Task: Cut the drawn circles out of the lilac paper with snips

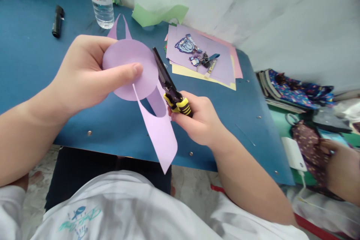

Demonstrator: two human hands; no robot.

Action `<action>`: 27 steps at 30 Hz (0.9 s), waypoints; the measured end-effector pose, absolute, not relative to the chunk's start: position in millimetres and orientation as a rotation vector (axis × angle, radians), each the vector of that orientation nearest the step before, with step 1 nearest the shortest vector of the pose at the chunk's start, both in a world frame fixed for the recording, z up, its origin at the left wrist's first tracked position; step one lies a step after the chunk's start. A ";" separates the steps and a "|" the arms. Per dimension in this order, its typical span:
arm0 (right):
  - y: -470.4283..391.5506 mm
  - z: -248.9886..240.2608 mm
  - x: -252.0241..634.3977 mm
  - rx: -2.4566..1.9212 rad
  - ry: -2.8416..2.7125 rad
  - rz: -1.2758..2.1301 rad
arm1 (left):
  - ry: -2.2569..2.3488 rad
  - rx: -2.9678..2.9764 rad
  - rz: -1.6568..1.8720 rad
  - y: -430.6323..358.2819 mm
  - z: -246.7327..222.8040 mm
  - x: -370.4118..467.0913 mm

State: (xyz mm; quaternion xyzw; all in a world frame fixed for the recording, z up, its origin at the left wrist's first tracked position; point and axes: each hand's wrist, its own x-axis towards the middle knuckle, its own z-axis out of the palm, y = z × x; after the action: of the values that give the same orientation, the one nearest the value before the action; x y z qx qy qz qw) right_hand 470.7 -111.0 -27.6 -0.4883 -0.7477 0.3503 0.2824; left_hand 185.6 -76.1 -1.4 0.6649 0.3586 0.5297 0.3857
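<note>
Disc of purple paper is held up above the near part of the table, in front of the torso. It is pinched by the L hand, w/ thumb laid flat across the face & fingers hidden behind. Black-and-yellow scissors are gripped by the R hand, fingers wrapped round the handles; blades are set close along the disc's R edge. Whether any paper is caught between them can't be told.

For a clean trim, the disc is prob. best turned bit by bit by the L hand, w/ the scissors kept steady & only short snips made. Thumb & hidden fingers should be kept clear of the blade line; pressure should be light, as thin paper is easily creased. The loose offcut is best kept out of the blades' way.

Looks-wise: disc is pale, matt, plain, approx. round, w/ a fairly smooth rim. Offcut, same colour, is seen hanging below it, curved inside & pointed at the bottom; whether it's joined to the disc can't be made out.
</note>
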 end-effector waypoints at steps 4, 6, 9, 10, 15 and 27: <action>-111.3 -26.9 470.9 -1.329 -2.003 0.952 | 0.888 1.675 1.334 -76.3 0.3 187.1; -111.4 -26.2 470.9 -1.345 -2.003 0.959 | 0.885 1.685 1.337 -76.2 0.2 187.0; -111.6 -25.9 470.8 -1.357 -2.002 0.971 | 0.895 1.694 1.343 -76.1 -0.5 186.5; -111.6 -26.1 470.8 -1.358 -2.001 0.973 | 0.905 1.696 1.348 -76.1 -0.9 186.3; -111.5 -27.9 471.2 -1.348 -1.984 0.972 | 0.926 1.698 1.384 -74.7 -4.3 185.2; -111.0 -36.5 476.7 -1.345 -1.967 0.996 | 0.977 1.665 1.384 -77.5 -0.3 188.0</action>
State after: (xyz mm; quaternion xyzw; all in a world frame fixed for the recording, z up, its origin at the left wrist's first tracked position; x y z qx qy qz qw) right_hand 476.7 -111.0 -36.5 -0.5006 -0.7320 0.3708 0.2759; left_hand 188.0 -77.5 -0.3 0.6501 0.3816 0.5404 0.3738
